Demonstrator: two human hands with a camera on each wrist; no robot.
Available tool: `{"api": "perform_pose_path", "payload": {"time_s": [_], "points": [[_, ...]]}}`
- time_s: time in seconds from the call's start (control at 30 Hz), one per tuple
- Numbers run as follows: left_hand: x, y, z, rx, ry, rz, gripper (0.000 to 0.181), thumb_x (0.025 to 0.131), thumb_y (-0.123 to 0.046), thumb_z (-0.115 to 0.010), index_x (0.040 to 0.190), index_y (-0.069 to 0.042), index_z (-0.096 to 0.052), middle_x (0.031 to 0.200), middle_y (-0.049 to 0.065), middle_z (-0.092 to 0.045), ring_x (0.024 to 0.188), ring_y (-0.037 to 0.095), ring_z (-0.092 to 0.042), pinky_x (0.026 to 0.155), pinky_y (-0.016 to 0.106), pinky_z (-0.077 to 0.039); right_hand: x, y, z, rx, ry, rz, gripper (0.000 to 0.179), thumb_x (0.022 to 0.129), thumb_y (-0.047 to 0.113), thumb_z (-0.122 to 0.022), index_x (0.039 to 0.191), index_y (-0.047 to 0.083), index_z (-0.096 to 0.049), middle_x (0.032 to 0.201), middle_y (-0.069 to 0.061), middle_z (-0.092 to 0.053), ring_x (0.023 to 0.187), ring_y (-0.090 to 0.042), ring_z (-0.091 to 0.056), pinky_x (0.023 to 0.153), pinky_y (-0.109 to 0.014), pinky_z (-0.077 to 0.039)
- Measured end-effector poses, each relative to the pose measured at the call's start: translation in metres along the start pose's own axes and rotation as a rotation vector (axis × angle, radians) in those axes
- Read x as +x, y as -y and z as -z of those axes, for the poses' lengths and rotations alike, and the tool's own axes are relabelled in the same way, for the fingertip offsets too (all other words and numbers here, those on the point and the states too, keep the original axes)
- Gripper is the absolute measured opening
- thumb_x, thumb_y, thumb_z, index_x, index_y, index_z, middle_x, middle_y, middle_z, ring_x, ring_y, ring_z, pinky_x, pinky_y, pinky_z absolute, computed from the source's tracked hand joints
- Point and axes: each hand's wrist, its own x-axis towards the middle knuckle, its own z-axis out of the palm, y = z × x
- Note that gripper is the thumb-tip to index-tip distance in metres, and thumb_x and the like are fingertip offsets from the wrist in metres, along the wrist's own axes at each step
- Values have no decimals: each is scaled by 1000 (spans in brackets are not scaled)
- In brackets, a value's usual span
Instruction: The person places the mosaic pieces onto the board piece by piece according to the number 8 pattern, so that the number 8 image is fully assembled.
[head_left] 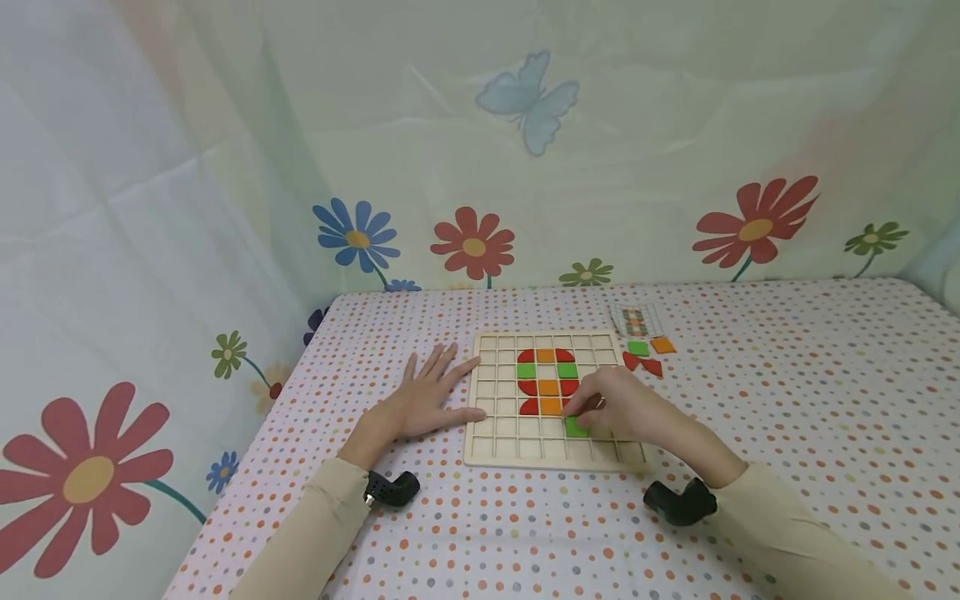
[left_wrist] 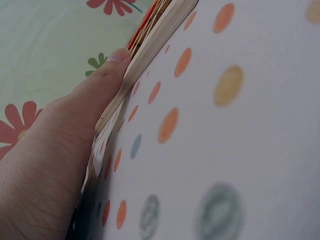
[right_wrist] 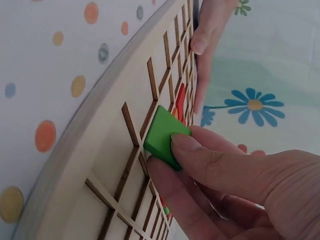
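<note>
A wooden grid board (head_left: 504, 450) lies on the table with red, orange and green tiles set in its middle cells. My right hand (head_left: 618, 404) pinches a green square tile (right_wrist: 162, 135) between thumb and fingers, over the lower part of the board. In the right wrist view the tile is tilted, with one corner at the grid's ridges. My left hand (head_left: 429, 398) rests at the board's left side, fingers spread and straight, with the thumb (left_wrist: 107, 75) touching the board's edge.
Right of the board lie a loose green tile (head_left: 638, 348), an orange tile (head_left: 663, 345) and red pieces (head_left: 652, 367). Behind them is a pattern card (head_left: 636, 320) showing a coloured grid design. A dotted cloth (head_left: 787, 400) covers the table, and a flowered curtain (head_left: 637, 167) hangs behind.
</note>
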Motion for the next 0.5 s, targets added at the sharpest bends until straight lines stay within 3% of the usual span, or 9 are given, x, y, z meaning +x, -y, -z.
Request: {"api": "perform_pose_path", "payload": {"time_s": [0.2,0.5], "points": [[2,-2,1,10,-1,-4,93,95,-76,-51,169,-32,-17,176,10,-4,162,33,7,123,67,6,1,6,-1,-57,3,-6,17,84,-11,-80,92,4,-84,87,1,-74,77,-10,-63,68,-25,-56],[2,0,-1,17,7,1,93,96,-75,-51,170,-32,-15,176,10,-1,161,33,7,123,66,8,0,12,-10,-180,-36,-12,14,85,-10,-80,90,2,-83,89,-2,-74,88,-20,-70,78,-35,-62]]}}
